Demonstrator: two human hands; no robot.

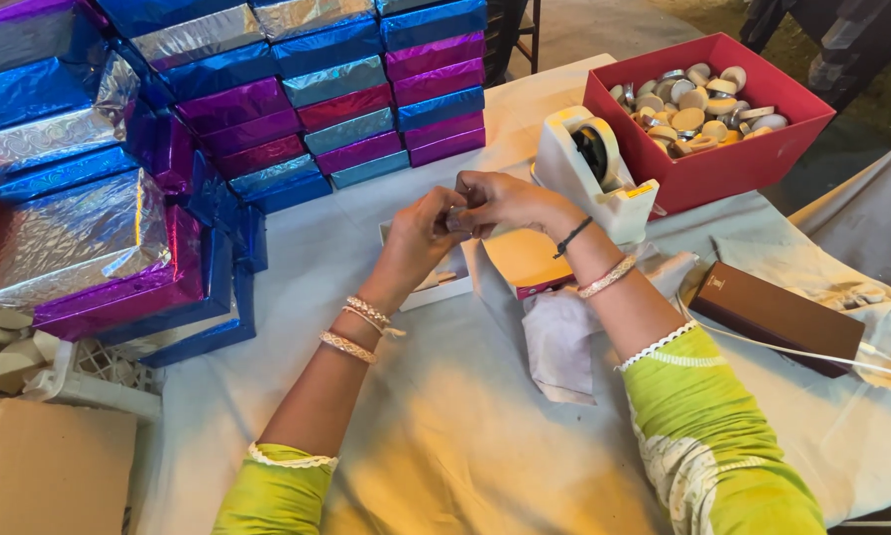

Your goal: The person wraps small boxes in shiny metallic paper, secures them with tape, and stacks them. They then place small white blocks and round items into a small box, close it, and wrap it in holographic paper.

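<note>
Left hand (424, 230) and right hand (500, 201) meet fingertip to fingertip, pinching something too small to identify, over a small open white cardboard box (444, 282) mid-table. White desk tape dispenser (592, 170) just right; red box of round discs (708, 114) far right.

Foil-wrapped box stacks (297, 89) far left; red tray (708, 173) w/ round caps; brown box (775, 315) rt.

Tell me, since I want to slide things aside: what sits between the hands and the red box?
In the head view, a white tape dispenser stands between the hands and the red box, on the white-clothed table.
</note>
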